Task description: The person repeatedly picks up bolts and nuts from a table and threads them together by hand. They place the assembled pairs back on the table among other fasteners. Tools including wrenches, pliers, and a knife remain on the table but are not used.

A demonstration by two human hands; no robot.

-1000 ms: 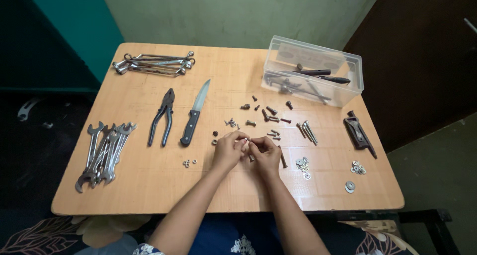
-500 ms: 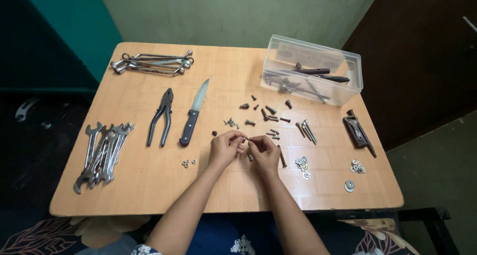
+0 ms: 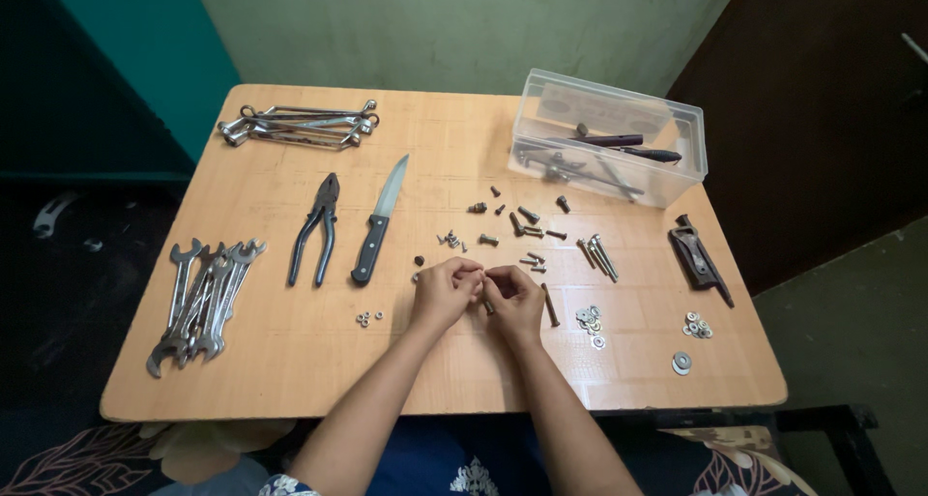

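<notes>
My left hand (image 3: 444, 291) and my right hand (image 3: 515, 301) meet fingertip to fingertip over the middle of the wooden table (image 3: 290, 361). Between them they pinch a small dark bolt (image 3: 486, 303); most of it is hidden by the fingers. Loose screws and bolts (image 3: 527, 218) lie scattered just beyond the hands. A long bolt (image 3: 550, 305) lies right of my right hand. A small pile of washers (image 3: 590, 318) sits further right.
A knife (image 3: 378, 223) and pliers (image 3: 317, 228) lie left of the hands. Spanners (image 3: 200, 296) are bunched at the left edge, more spanners (image 3: 298, 126) at the back left. A clear plastic box (image 3: 609, 138) with tools stands back right. A dark metal tool (image 3: 698, 257) lies at the right.
Both hands stay together at the same spot; the fingers have shifted slightly around the small bolt. Nothing else on the table has moved.
</notes>
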